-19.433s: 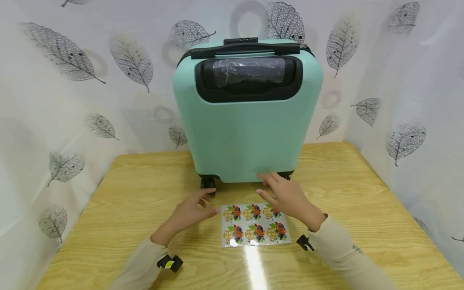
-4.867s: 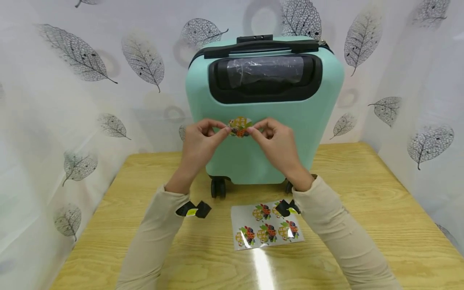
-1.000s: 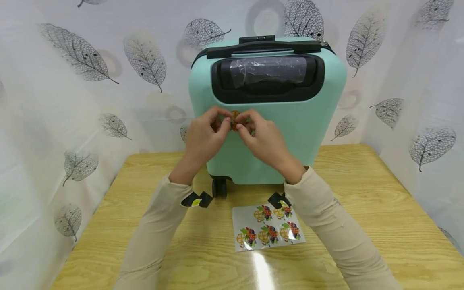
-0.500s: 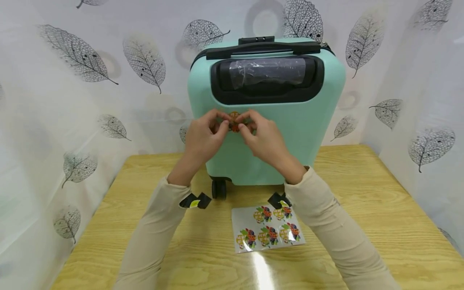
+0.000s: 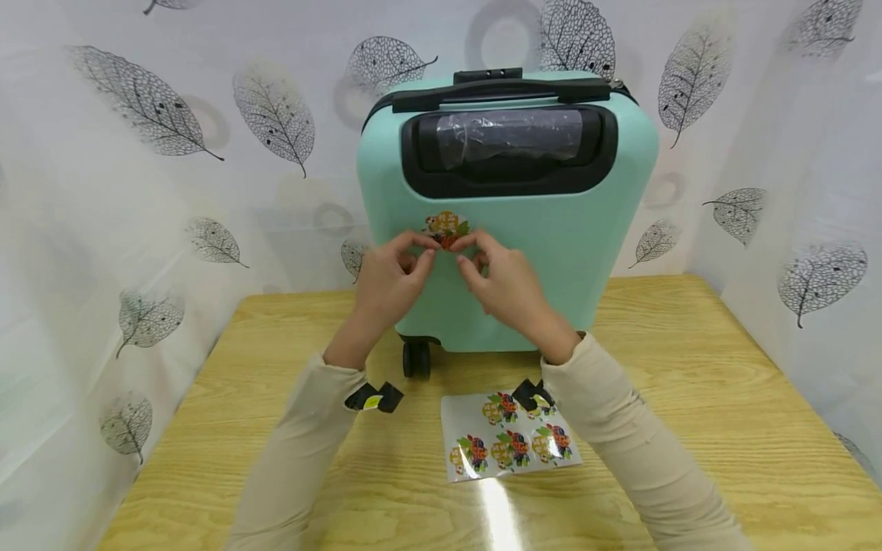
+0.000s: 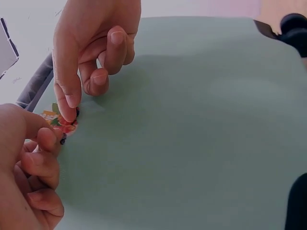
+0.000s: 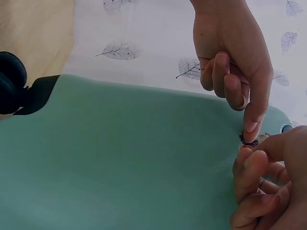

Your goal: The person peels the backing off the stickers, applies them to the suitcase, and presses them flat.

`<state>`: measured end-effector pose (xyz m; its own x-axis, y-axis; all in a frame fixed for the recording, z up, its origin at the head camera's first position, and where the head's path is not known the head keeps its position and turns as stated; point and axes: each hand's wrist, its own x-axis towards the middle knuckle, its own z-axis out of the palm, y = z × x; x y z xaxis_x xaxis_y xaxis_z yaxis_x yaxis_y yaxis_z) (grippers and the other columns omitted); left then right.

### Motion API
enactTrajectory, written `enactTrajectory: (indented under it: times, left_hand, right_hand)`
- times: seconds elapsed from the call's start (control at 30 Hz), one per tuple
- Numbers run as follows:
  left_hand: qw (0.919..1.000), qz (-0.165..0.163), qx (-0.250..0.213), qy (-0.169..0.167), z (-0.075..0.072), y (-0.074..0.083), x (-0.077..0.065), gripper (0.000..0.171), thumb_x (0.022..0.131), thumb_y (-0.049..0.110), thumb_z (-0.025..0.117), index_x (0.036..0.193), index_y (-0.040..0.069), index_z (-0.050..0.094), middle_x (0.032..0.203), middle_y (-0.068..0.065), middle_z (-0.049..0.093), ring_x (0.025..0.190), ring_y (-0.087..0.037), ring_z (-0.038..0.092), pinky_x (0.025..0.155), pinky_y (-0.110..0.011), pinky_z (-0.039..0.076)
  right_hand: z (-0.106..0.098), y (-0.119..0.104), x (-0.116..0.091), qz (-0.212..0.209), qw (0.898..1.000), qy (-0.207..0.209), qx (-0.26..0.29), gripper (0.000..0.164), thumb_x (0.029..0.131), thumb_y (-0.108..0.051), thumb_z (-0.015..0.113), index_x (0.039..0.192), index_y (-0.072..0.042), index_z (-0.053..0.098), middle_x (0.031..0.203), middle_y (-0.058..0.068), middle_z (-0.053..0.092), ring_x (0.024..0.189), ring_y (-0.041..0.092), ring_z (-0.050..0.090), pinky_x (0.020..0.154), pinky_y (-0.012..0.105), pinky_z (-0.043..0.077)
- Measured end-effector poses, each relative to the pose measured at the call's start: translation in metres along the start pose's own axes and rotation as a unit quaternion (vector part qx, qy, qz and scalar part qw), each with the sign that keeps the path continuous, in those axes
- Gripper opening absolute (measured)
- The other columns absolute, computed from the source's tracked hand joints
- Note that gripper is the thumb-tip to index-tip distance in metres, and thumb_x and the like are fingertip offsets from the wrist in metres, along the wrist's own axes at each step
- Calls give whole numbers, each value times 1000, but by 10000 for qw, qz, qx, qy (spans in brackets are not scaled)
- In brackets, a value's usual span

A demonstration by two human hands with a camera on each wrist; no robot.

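Observation:
A mint-green suitcase (image 5: 524, 268) stands upright on the table. Below its black handle recess, left of centre, a fruit-print sticker (image 5: 444, 223) lies against the shell. My left hand (image 5: 391, 282) touches the sticker's lower left edge with its index fingertip. From the other side, the index finger of my right hand (image 5: 506, 287) presses its lower right edge. Both wrist views show the remaining fingers loosely bent and the sticker (image 6: 67, 128) partly hidden under the fingertips. On the table lies a sticker sheet (image 5: 460, 417) with several fruit stickers and one bare spot at its upper left.
The wooden table (image 5: 289, 428) carries the suitcase toward its back edge, on black wheels (image 5: 416, 360). A leaf-patterned white curtain (image 5: 276, 46) hangs behind and at both sides. My right sleeve (image 5: 620, 421) passes over the sheet's right corner.
A sticker came off the sheet's upper left, was pinched between both hands, then set on the suitcase. In the last half second, my fingertips slid down from its middle to its lower edge.

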<state>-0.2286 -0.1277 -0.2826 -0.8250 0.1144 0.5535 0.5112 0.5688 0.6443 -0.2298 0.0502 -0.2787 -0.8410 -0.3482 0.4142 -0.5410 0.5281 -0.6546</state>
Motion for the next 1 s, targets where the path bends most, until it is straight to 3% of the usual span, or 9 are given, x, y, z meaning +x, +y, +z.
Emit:
enactTrajectory:
  times: [0.13,0.37,0.57,0.87,1.0]
  left_hand:
    - [9998,-132,-138,-76,2,-2,-3,14,95,14,58,102,10,70,43,1,41,35,-5,27,39,-25,22]
    - [9980,-256,-486,-306,8,-8,-10,17,96,13,57,105,9,71,50,-7,59,33,-8,36,37,-25,25]
    - [9969,-222,-640,-405,13,-15,-16,18,97,16,56,107,9,70,52,-7,60,34,-8,37,38,-26,26]
    - [9945,-107,-878,-556,10,-22,-24,15,95,11,58,103,3,69,58,-11,60,43,-10,45,42,-24,32]
    - [9927,-228,-941,-717,7,-26,-31,16,96,11,58,105,2,68,62,-12,62,48,-9,49,45,-24,36]
  right_hand:
    - [4,4,-2,55,9999,-43,126,22,100,-18,50,119,-10,57,66,7,59,35,11,45,39,30,39]
    - [14,11,-9,115,9994,-224,241,24,101,-18,48,123,-10,55,66,7,59,35,13,45,38,30,38]
    - [20,16,-13,160,9985,-251,468,24,101,-16,48,122,-9,55,68,12,61,35,12,43,38,28,37]
    - [11,21,-20,317,9925,-458,1086,24,101,-15,49,123,-7,55,74,19,57,42,16,45,44,29,42]
    - [7,25,-27,322,9916,-590,1103,25,101,-16,49,123,-6,55,77,19,58,45,18,48,46,30,44]
